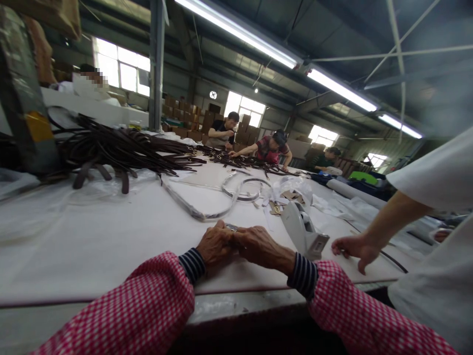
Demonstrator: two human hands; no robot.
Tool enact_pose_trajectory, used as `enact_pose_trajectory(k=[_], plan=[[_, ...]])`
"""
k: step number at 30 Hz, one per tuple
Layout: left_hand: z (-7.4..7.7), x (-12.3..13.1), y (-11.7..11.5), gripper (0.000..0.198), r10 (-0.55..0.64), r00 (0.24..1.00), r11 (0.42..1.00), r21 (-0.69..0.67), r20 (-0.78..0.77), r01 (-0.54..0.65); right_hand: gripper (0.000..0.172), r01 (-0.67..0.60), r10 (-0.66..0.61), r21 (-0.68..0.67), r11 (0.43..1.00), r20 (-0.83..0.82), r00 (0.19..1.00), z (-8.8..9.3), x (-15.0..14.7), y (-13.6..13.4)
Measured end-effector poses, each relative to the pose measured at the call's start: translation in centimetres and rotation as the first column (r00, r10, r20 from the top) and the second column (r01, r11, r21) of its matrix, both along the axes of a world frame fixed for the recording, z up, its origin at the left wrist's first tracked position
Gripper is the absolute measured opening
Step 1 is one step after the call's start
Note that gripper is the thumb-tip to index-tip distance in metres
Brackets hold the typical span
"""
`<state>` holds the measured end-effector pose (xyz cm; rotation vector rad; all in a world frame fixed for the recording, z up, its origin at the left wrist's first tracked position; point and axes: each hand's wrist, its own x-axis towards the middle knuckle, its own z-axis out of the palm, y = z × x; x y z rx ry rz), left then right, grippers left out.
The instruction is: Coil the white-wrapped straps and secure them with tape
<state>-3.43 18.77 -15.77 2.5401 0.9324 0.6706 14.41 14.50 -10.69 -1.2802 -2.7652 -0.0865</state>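
My left hand (215, 245) and my right hand (260, 246) meet near the front edge of the white table (92, 241), fingers curled together around a small metal piece (231, 228) at the end of a pale strap. The strap (207, 207) runs away from my hands in a long loop across the table. Both sleeves are red-and-white checked with striped cuffs. A white tape dispenser (303, 229) stands just right of my right hand.
A heap of dark brown straps (121, 148) lies at the far left. A co-worker in white at the right rests a hand (353, 249) on the table edge. Other people work at the far end, near stacked cartons. Paper scraps (284, 199) lie behind the dispenser.
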Motion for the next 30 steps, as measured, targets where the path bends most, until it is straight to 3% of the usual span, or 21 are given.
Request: enact_pose_trajectory(k=[4,9,16,21,26,30], plan=[[-0.5,0.2,0.1,0.019,0.022,1.000,1.000,-0.020,0.010,-0.022,0.025,0.051,-0.044,0.193,0.980,-0.042,0.998,-3.2,0.1,-2.5],[0.1,-0.2,0.0,0.020,0.055,0.998,0.996,-0.077,0.018,-0.054,0.036,0.141,-0.117,0.185,0.973,-0.135,0.984,-4.9,0.2,-4.6],[1.6,-1.0,-0.2,0.017,-0.040,0.999,0.996,-0.080,0.012,0.041,0.064,0.216,-0.179,0.129,0.968,-0.248,0.952,-6.6,0.9,-5.3],[1.5,-0.9,-0.1,0.015,-0.053,0.998,0.998,-0.018,-0.036,0.052,0.066,0.207,-0.177,0.032,0.978,-0.401,0.899,-6.8,1.2,-5.6],[1.1,-0.9,0.0,0.013,-0.087,0.993,0.996,0.028,-0.075,0.089,0.064,0.235,-0.205,0.029,0.972,-0.392,0.897,-6.4,0.8,-5.8],[-0.1,-0.8,0.3,0.012,-0.096,0.993,0.988,0.119,-0.068,0.104,0.063,0.244,-0.223,0.006,0.970,-0.392,0.893,-5.9,0.5,-6.1]])
